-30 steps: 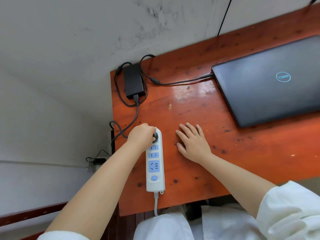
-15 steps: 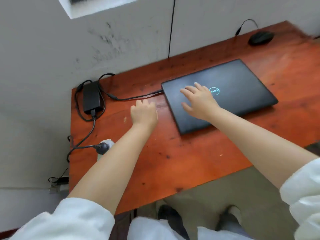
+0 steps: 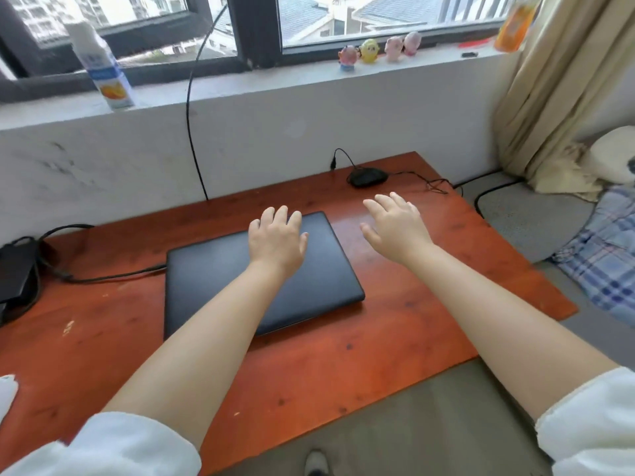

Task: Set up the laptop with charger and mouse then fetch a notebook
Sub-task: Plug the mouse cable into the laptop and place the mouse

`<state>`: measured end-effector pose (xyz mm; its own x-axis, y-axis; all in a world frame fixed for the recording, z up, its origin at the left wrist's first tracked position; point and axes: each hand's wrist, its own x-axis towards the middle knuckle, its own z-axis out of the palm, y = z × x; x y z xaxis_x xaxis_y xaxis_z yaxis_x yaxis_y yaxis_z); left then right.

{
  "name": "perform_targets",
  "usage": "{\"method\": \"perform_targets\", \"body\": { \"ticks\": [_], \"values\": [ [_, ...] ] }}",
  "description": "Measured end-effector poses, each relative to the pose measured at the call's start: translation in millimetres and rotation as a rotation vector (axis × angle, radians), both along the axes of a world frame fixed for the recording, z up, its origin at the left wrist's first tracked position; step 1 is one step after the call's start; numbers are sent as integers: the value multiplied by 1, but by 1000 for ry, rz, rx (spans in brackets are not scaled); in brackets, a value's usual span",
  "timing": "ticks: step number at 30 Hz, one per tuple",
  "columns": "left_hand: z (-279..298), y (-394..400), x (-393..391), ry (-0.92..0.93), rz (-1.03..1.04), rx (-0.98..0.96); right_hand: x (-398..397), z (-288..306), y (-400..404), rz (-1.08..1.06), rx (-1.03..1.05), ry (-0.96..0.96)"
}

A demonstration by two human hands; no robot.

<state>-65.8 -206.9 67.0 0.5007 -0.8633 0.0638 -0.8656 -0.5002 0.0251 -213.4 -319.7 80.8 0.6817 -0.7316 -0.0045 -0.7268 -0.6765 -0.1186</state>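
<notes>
A closed black laptop [image 3: 213, 283] lies in the middle of the red-brown wooden table [image 3: 395, 341]. Its charger cable [image 3: 113, 277] is plugged into its left side and runs to the black power brick [image 3: 15, 273] at the table's left edge. My left hand [image 3: 276, 240] hovers open over the laptop's far right part, fingers spread. My right hand [image 3: 395, 225] is open above the bare table to the right of the laptop, short of the black wired mouse [image 3: 367, 176] at the table's far edge. The mouse's cable [image 3: 426, 182] lies loose beside it. No notebook is in view.
A white wall and windowsill stand behind the table, with a spray bottle [image 3: 101, 68] and small toy figures [image 3: 378, 49] on the sill. A black cable [image 3: 192, 125] hangs down the wall. A curtain [image 3: 543, 97] and checked bedding [image 3: 604, 255] are to the right.
The view has swung up and right, away from the power strip. My left hand left the plug and moved over the laptop; my right hand moved from the lid toward the mouse.
</notes>
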Motion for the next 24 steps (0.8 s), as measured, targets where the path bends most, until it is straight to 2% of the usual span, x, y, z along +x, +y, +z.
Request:
{"method": "perform_targets", "body": {
  "ticks": [5,10,13,17,24],
  "values": [
    [-12,-66,9,23,69,28,-7,-12,-79,-42,33,27],
    [-39,-125,21,104,137,117,-6,-19,-156,-83,132,87],
    [-59,-146,18,178,176,157,5,-27,-199,-96,203,59],
    [-85,-151,15,261,265,216,44,-39,-241,-29,341,24],
    [-121,-135,6,385,566,153,154,-62,-285,38,542,-118]
  ]
}}
